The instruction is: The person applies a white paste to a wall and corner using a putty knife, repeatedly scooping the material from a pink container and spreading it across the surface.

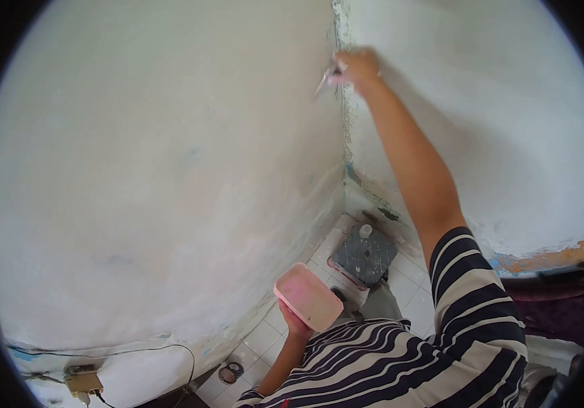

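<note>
My right hand [361, 66] is raised to the wall corner, its fingers closed round a putty knife [322, 83]. Motion smears the hand and the tool; the thin blade points down and left, close to the left wall [190, 156]. Low in front of my body, my left hand [294, 322] grips a pink plastic tub [310, 296] by its side and underside. Its open top faces up, and a pale, pinkish layer shows inside. Rough, chipped plaster runs down the corner seam [346, 115].
A grey, paint-spotted stool [365, 255] with a small white cup [366, 231] on it stands on the tiled floor. An electrical socket box [82, 382] with cables lies lower left. A roll of tape [227, 373] is on the floor. Maroon upholstery [553, 304] sits at right.
</note>
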`<state>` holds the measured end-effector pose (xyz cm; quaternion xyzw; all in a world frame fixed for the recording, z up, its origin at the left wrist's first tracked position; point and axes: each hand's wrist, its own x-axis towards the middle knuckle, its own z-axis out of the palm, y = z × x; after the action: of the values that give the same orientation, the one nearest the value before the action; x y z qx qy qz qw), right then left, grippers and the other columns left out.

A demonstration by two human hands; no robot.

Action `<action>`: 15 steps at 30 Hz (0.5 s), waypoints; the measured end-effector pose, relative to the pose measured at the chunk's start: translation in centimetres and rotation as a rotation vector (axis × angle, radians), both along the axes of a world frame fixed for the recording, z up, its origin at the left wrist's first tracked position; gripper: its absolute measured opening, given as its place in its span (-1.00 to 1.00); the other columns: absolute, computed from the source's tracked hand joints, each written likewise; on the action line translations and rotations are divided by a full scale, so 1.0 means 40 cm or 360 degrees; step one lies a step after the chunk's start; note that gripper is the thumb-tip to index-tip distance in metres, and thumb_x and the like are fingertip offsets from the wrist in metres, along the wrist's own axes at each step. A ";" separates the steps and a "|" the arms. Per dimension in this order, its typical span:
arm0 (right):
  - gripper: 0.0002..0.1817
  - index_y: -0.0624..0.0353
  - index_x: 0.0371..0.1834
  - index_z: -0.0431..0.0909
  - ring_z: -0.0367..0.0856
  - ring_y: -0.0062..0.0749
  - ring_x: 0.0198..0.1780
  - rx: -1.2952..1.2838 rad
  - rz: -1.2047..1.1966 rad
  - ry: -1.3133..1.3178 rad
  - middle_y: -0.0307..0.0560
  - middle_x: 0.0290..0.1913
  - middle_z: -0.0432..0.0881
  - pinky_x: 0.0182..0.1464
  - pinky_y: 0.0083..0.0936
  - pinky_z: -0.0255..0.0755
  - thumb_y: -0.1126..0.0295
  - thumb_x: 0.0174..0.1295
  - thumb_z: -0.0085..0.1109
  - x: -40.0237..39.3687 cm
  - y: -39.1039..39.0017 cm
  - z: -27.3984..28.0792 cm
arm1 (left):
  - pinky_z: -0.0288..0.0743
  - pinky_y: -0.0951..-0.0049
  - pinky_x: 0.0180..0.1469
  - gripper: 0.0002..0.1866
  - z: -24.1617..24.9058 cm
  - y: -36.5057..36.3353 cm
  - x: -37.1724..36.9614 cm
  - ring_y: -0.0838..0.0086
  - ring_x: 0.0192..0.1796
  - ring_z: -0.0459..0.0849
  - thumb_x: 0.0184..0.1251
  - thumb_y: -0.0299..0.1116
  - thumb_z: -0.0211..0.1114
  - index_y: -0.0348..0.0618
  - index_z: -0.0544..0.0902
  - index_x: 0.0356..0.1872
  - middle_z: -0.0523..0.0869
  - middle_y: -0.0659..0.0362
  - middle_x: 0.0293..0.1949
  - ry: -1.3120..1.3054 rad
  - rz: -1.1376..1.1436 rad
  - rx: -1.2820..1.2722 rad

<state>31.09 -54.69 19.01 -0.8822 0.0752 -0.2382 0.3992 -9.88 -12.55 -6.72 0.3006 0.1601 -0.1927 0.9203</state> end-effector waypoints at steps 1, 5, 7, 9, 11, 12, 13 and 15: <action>-0.50 0.54 -0.01 0.49 0.77 -0.10 -0.21 0.0889 -0.0098 -0.0306 0.15 -0.07 0.64 -0.31 -0.33 0.71 0.47 0.08 0.51 -0.126 0.074 0.156 | 0.41 0.03 0.41 -0.16 0.008 -0.002 0.000 0.16 0.38 0.53 0.47 0.46 -0.28 0.07 0.30 0.51 0.50 0.16 0.40 -0.0011 -0.0009 0.0016; -0.79 0.33 -0.44 0.54 0.66 -0.30 -0.37 0.1142 0.0395 -0.0597 -0.08 -0.42 0.59 -0.35 -0.36 0.64 0.43 0.27 0.28 -0.248 0.038 0.278 | 0.41 0.03 0.41 -0.15 -0.002 0.005 0.003 0.16 0.38 0.53 0.47 0.47 -0.29 0.07 0.30 0.51 0.51 0.16 0.40 0.0056 -0.0026 0.0017; -0.79 0.26 -0.38 0.58 0.60 -0.33 -0.42 0.0999 0.0621 -0.0620 -0.08 -0.42 0.58 -0.35 -0.33 0.63 0.34 0.32 0.22 -0.301 0.014 0.199 | 0.41 0.02 0.41 -0.14 0.012 -0.002 0.007 0.16 0.39 0.52 0.46 0.48 -0.30 0.08 0.29 0.52 0.50 0.16 0.40 0.0030 -0.0031 -0.0003; -0.86 0.25 -0.35 0.59 0.61 -0.29 -0.42 0.0404 0.0128 -0.0665 -0.05 -0.41 0.60 -0.36 -0.28 0.66 0.40 0.27 0.24 -0.249 -0.052 0.003 | 0.40 0.02 0.41 -0.14 0.018 -0.011 0.020 0.16 0.39 0.51 0.46 0.48 -0.31 0.09 0.29 0.52 0.50 0.16 0.41 -0.0007 -0.0026 -0.0024; -0.84 0.34 -0.29 0.57 0.65 -0.25 -0.39 0.0991 -0.0166 -0.0273 -0.02 -0.39 0.60 -0.38 -0.27 0.70 0.44 0.21 0.25 -0.309 0.030 -0.061 | 0.40 0.01 0.41 -0.14 0.001 -0.008 0.024 0.16 0.40 0.51 0.46 0.48 -0.32 0.10 0.28 0.52 0.49 0.16 0.41 -0.0048 0.0007 -0.0031; -0.81 0.39 -0.27 0.56 0.67 -0.23 -0.39 0.0503 -0.0249 -0.0218 0.02 -0.37 0.61 -0.40 -0.25 0.71 0.45 0.19 0.26 -0.254 -0.001 -0.186 | 0.40 0.01 0.41 -0.14 -0.003 -0.004 0.027 0.16 0.40 0.51 0.46 0.48 -0.32 0.10 0.28 0.52 0.49 0.16 0.41 -0.0058 0.0010 -0.0035; -0.77 0.44 -0.25 0.54 0.69 -0.21 -0.39 0.0017 -0.0333 -0.0163 0.05 -0.34 0.62 -0.42 -0.24 0.72 0.46 0.17 0.27 -0.207 -0.038 -0.293 | 0.40 0.01 0.41 -0.14 -0.006 -0.001 0.032 0.16 0.40 0.51 0.46 0.48 -0.32 0.10 0.28 0.52 0.49 0.16 0.41 -0.0064 -0.0002 -0.0039; -0.74 0.47 -0.23 0.53 0.71 -0.18 -0.39 0.0604 -0.0382 -0.0040 0.08 -0.31 0.63 -0.43 -0.23 0.73 0.45 0.16 0.28 -0.212 0.025 -0.219 | 0.40 0.01 0.41 -0.15 -0.007 0.005 0.039 0.15 0.40 0.51 0.46 0.48 -0.32 0.10 0.28 0.52 0.49 0.17 0.41 -0.0067 -0.0026 -0.0042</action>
<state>22.59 -53.70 10.24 -0.7731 0.2180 -0.2764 0.5277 -8.33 -12.36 -7.02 0.2939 0.1355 -0.1960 0.9257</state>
